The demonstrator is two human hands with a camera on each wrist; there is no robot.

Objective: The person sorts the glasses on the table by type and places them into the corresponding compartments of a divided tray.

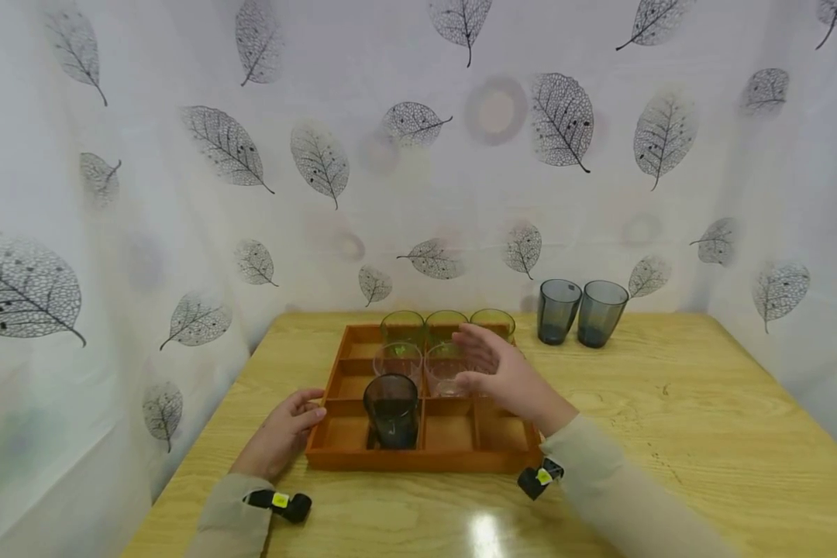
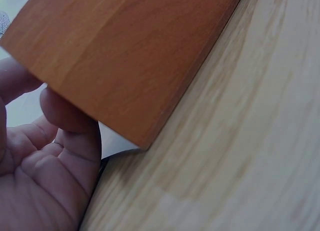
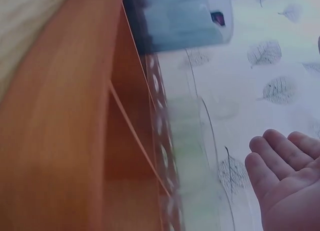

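My left hand rests its fingertips and thumb against the left wall of a wooden divided tray; the left wrist view shows the thumb at the tray's corner. A dark grey glass stands in the front row, second compartment from the left. My right hand hovers over the tray's right part, fingers extended and holding nothing. Beneath and beside it, clear glasses stand in the middle row, partly hidden by the hand. Three green glasses fill the back row's compartments except the leftmost.
Two more dark grey glasses, one close beside the other, stand on the wooden table behind and right of the tray. A leaf-patterned curtain encloses the table's back and sides.
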